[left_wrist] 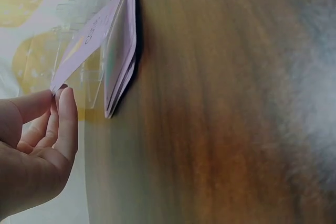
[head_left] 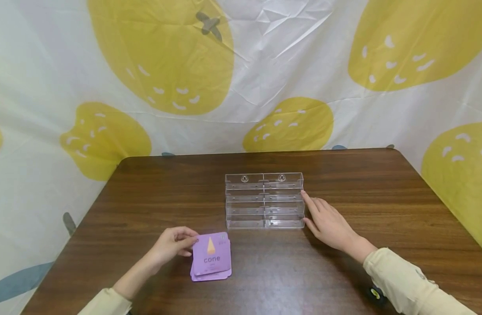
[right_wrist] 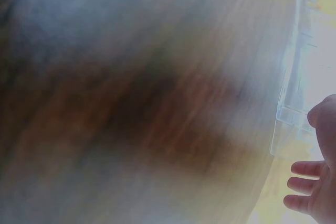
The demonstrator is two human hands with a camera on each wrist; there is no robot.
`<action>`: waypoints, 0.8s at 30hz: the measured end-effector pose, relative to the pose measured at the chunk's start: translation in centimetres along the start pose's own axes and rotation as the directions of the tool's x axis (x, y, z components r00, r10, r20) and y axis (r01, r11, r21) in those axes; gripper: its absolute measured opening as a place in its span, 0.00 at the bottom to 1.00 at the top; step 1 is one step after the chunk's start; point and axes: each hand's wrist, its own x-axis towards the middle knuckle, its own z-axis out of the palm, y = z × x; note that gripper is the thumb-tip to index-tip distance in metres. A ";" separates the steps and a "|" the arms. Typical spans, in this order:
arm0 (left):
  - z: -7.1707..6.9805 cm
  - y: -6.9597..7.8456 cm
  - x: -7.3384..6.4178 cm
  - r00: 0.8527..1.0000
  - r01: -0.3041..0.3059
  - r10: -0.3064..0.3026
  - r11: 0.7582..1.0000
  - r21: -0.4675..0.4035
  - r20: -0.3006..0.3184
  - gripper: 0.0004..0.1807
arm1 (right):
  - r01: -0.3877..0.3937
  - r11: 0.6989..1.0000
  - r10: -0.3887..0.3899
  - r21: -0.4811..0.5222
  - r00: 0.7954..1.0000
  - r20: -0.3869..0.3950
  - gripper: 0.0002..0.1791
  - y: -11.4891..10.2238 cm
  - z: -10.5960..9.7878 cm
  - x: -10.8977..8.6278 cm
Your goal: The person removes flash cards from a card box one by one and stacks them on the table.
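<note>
A purple flash card (head_left: 211,256) printed with a cone and the word "cone" is pinched at its edge by my left hand (head_left: 174,245). In the left wrist view, thumb and fingers grip one corner of this card (left_wrist: 86,43), which tilts up off a small stack of purple cards (left_wrist: 123,59) lying on the table. Behind them stands a clear plastic rack (head_left: 264,201) with tiered rows in two columns. My right hand (head_left: 331,223) is at the rack's right side, fingers extended, index fingertip and thumb right at its edge.
The brown wood-grain table (head_left: 166,188) has rounded far corners. A white cloth with yellow fruit prints (head_left: 288,124) hangs behind its back edge. A small dark object with a yellow-green mark (head_left: 376,294) shows under the right sleeve.
</note>
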 end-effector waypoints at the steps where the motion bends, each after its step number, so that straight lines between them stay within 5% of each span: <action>1: 0.0 -0.1 0.0 1.000 0.006 -0.006 1.000 -0.006 0.004 0.15 | -0.002 1.000 0.002 0.000 1.000 0.003 0.40 0.0 0.0 0.0; 24: 0.1 -1.4 0.8 0.998 0.054 -0.054 0.998 0.015 -0.026 0.16 | -0.016 1.000 0.016 0.001 1.000 0.014 0.40 -0.2 -0.1 0.0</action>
